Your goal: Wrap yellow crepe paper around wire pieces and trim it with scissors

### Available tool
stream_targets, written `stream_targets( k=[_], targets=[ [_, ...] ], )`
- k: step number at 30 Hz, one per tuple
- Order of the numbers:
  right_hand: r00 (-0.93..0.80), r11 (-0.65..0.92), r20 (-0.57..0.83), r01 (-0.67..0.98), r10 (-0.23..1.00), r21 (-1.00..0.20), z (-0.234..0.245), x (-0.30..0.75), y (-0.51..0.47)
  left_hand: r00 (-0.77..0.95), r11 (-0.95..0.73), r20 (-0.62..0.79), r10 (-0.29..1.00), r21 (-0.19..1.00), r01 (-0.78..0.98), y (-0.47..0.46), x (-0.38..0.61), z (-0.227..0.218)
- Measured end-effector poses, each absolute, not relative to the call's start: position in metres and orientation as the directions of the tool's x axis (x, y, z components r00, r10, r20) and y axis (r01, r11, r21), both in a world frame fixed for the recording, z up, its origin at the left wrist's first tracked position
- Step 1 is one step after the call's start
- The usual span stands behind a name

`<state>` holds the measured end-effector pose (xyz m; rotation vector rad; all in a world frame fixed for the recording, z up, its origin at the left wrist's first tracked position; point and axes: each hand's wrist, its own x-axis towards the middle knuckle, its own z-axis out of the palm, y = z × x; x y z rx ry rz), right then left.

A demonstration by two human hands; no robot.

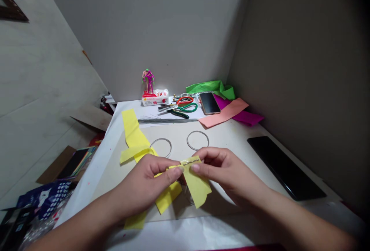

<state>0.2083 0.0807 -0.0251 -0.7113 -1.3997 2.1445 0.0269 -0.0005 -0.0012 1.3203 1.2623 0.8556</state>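
A piece of yellow crepe paper [197,184] is hanging from a tight pinch between both hands, just above the middle of the surface, with a thin wire [190,162] running along its top edge. The left hand [144,183] is gripping the paper's near side between thumb and curled fingers, and the right hand [222,174] is pinching the other side the same way. The two sets of fingertips [195,168] are almost touching, leaving only a narrow gap across the wire.

Other yellow strips [133,129] are lying under and beyond the left hand, with one tail [167,199] drooping below it. Two wire rings [198,140] are resting just past the fingers on a cardboard sheet [228,137]. Farther back, a bundle of straight wires [167,120] is stretching across the surface [248,143], near scissors [185,100] and green-handled pliers [187,107].

A phone [209,103] is lying on salmon paper [224,112], beside magenta paper [245,117] and green paper [214,89]. A wire figure [148,81] is standing on a white packet [155,97] in the far corner. To the right, a gap is separating the right hand from a black slab [286,168] along the wall [300,69]. Beyond the surface's left edge, cardboard [56,165] and a dotted blue bag [43,201] are sitting lower down.
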Motion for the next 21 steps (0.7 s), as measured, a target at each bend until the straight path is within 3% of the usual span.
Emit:
stream_targets(
  k=[21],
  targets=[
    [-0.743,-0.341,-0.17,-0.083,0.648,-0.936,-0.0261,0.2079,0.0792,0.185,0.066,-0.126,0.975,0.951,0.301,-0.0016,0.0262,-0.0012]
  ],
)
